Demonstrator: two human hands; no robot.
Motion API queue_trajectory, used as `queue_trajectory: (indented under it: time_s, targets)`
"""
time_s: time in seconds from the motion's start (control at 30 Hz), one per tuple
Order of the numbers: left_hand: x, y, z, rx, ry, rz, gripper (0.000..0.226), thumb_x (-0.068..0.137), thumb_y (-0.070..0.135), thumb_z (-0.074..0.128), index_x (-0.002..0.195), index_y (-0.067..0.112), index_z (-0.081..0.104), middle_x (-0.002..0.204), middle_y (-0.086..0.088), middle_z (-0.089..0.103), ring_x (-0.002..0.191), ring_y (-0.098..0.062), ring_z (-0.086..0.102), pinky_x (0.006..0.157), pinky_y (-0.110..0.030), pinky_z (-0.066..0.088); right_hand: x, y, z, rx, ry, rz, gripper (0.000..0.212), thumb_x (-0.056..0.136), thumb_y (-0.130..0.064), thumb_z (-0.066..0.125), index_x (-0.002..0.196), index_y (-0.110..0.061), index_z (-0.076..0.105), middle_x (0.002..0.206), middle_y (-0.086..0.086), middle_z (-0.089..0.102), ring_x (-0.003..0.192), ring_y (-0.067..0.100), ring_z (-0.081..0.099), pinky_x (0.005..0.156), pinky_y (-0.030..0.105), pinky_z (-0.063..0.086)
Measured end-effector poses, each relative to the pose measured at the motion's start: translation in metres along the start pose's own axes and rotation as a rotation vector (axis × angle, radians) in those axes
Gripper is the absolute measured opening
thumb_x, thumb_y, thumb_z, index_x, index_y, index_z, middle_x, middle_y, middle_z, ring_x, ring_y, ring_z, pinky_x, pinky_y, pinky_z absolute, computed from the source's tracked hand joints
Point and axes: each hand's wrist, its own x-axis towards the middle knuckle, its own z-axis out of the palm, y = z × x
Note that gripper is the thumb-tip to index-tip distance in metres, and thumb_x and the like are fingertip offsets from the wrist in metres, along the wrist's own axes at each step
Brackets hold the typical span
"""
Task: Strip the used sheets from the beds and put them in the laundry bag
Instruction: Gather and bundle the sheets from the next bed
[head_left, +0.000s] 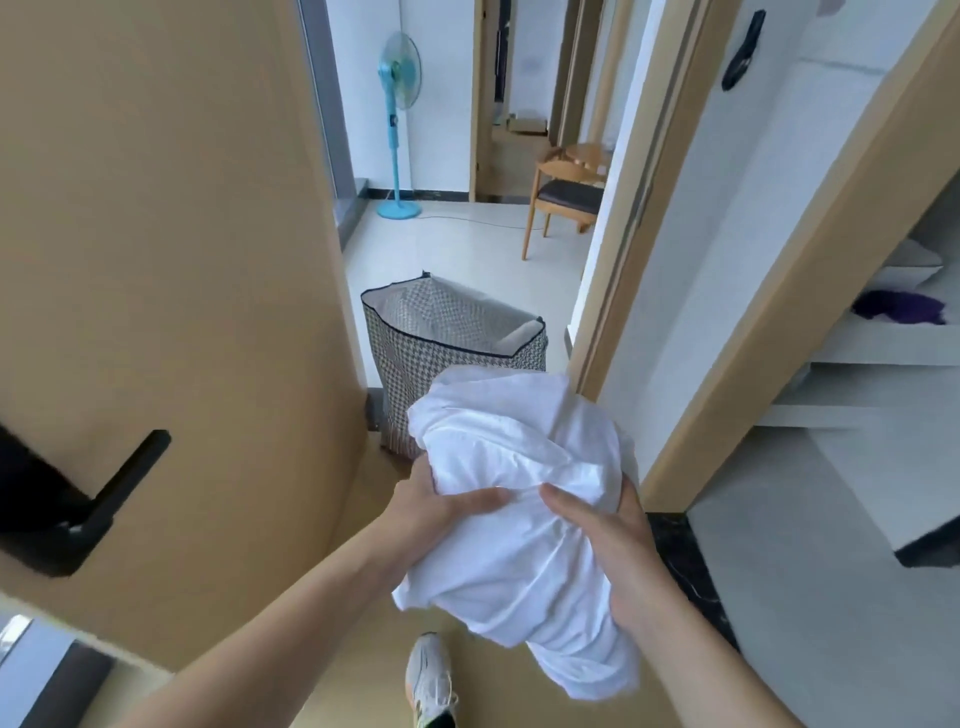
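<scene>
Two hands clutch one bundled white sheet (519, 493) out front: left hand (436, 506) curled into its near side, right hand (602, 540) wrapped round the other. Just beyond it, the patterned laundry bag (441, 358) stands open on the floor beside the wooden door (182, 260), in the doorway.

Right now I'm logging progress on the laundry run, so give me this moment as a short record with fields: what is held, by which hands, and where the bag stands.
held item: bundled white cotton sheet
left hand: grips the bundle's left side
right hand: grips its right side
laundry bag: houndstooth-patterned fabric bag with dark trim, open-topped, standing on the floor in the doorway ahead
sheet in bag: not yet
nearby: tan wooden door at left
</scene>
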Motion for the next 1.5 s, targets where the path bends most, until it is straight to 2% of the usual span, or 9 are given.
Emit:
queue_trajectory:
  time_s: [0.3,0.43,0.6,0.8,0.97,1.07,1.2,1.3,1.5]
  targets:
    - [0.262,0.105,-0.001,0.027,-0.102,0.022,0.12,0.032,0.072,0.092,0.137,0.032,0.047,0.136,0.005,0.062,0.12,-0.017,0.063,0.105,-0.04,0.052,0.23,-0.079,0.039,0.004,0.13,0.028,0.1,0.041,-0.042,0.105,0.131,-0.04,0.06,0.117,-0.005,0.076,0.108,0.025,0.073,0.1,0.053,0.056]
    - [0.349,0.147,-0.005,0.024,-0.132,0.037,0.124,0.034,0.077,0.092,0.141,0.037,0.043,0.131,0.011,0.061,0.119,-0.018,0.062,0.105,-0.044,0.052,0.32,-0.113,0.054,-0.004,0.118,0.014,0.104,0.042,-0.043,0.105,0.134,-0.039,0.058,0.12,-0.002,0.075,0.107,0.03,0.074,0.094,0.057,0.058]
    - [0.475,0.173,-0.027,-0.033,-0.054,-0.036,0.13,0.03,0.075,0.095,0.142,0.039,0.04,0.134,0.007,0.059,0.118,-0.023,0.063,0.101,-0.048,0.055,0.471,-0.124,0.085,-0.033,0.009,0.003,0.093,0.053,-0.034,0.102,0.135,-0.031,0.059,0.12,0.005,0.075,0.103,0.035,0.075,0.085,0.061,0.06]
    - [0.602,0.198,-0.069,-0.09,0.127,-0.149,0.127,0.033,0.069,0.098,0.141,0.033,0.043,0.133,0.004,0.064,0.117,-0.024,0.066,0.102,-0.047,0.055,0.64,-0.12,0.142,-0.012,-0.14,0.164,0.099,0.049,-0.039,0.105,0.136,-0.031,0.057,0.123,0.008,0.073,0.105,0.037,0.074,0.088,0.059,0.06]
    - [0.684,0.21,-0.11,-0.081,0.209,-0.244,0.128,0.033,0.07,0.097,0.142,0.033,0.042,0.132,0.005,0.063,0.117,-0.026,0.066,0.101,-0.048,0.055,0.737,-0.111,0.194,0.012,-0.228,0.301,0.084,0.059,-0.029,0.101,0.133,-0.027,0.059,0.118,0.007,0.076,0.101,0.034,0.076,0.085,0.057,0.062]
    - [0.734,0.204,-0.131,-0.094,0.196,-0.273,0.124,0.037,0.065,0.1,0.142,0.035,0.043,0.132,0.005,0.064,0.114,-0.026,0.068,0.097,-0.048,0.058,0.786,-0.089,0.217,0.05,-0.23,0.367,0.075,0.065,-0.022,0.098,0.131,-0.024,0.062,0.117,0.01,0.076,0.104,0.037,0.075,0.089,0.061,0.059]
    - [0.805,0.176,-0.151,0.007,0.205,-0.32,0.128,0.035,0.073,0.096,0.145,0.046,0.036,0.139,0.007,0.056,0.122,-0.026,0.062,0.099,-0.049,0.055,0.841,-0.049,0.239,0.055,-0.204,0.432,0.084,0.062,-0.031,0.1,0.136,-0.024,0.06,0.125,0.009,0.074,0.109,0.033,0.074,0.092,0.056,0.059]
    - [0.857,0.132,-0.162,0.085,0.184,-0.374,0.123,0.033,0.078,0.093,0.139,0.053,0.035,0.141,0.006,0.052,0.125,-0.027,0.059,0.102,-0.049,0.053,0.872,-0.008,0.246,0.035,-0.136,0.458,0.074,0.068,-0.028,0.097,0.133,-0.027,0.061,0.122,0.005,0.075,0.107,0.03,0.074,0.089,0.054,0.061]
    - [0.916,0.015,-0.171,0.143,0.062,-0.535,0.121,0.035,0.077,0.094,0.14,0.057,0.036,0.145,0.012,0.054,0.132,-0.022,0.055,0.107,-0.049,0.049,0.888,0.1,0.246,-0.019,0.04,0.679,0.092,0.058,-0.039,0.102,0.138,-0.028,0.057,0.124,0.004,0.073,0.107,0.03,0.074,0.088,0.054,0.061]
